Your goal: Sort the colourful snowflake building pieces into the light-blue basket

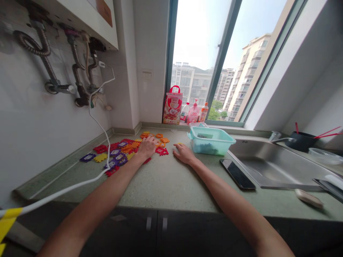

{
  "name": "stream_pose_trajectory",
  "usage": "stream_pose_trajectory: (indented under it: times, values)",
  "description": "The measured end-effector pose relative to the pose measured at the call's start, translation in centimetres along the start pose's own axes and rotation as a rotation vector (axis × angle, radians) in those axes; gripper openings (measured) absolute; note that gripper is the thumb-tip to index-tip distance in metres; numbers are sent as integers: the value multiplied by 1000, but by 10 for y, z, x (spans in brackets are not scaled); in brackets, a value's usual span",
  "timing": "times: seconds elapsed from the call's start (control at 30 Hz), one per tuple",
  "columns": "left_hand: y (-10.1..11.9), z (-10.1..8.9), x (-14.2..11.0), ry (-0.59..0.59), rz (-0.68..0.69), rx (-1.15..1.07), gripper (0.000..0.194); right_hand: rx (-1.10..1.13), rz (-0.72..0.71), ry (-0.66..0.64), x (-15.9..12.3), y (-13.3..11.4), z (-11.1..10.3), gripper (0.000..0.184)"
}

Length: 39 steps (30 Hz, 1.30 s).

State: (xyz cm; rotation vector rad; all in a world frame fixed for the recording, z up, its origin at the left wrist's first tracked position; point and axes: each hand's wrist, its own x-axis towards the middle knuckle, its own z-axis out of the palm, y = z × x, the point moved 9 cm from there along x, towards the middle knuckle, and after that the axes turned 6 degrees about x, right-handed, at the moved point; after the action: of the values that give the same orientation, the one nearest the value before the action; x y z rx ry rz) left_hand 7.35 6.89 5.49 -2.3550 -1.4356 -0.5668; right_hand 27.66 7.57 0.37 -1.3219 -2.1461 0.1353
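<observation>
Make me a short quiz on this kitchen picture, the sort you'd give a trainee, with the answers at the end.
1. Which hand is at the big pile of pieces?
A) left
B) right

2. True or false: the phone lies on the counter.

3. Fill in: in the picture, the teal ____ stands between the right hand and the sink.

Key:
1. A, the left hand
2. True
3. bin
</observation>
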Motion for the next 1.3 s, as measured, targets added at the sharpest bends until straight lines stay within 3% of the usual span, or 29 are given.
stream_pose_trajectory:
  times: [0.1, 0.23, 0.33, 0.57, 1.07, 1.3]
  values:
    - [-2, -4, -1, 12, 0, 52, 29, 119, -130, -46, -4, -7, -2, 43]
    - [-2, -1, -1, 5, 18, 72, 21, 169, -177, -19, -5, -4, -12, 49]
    - [1, 4, -1, -3, 46, 84, 21, 122, -155, 27, -2, 4, -15, 47]
    - [10, 1, -2, -19, 90, 14, 18, 114, -106, -27, 1, 15, -5, 24]
    - [9, -1, -1, 20, 158, -60, 22, 137, -118, -45, 4, 14, -5, 22]
    - [-1, -12, 1, 100, 154, -131, 26, 135, -83, -43, 4, 18, -2, 33]
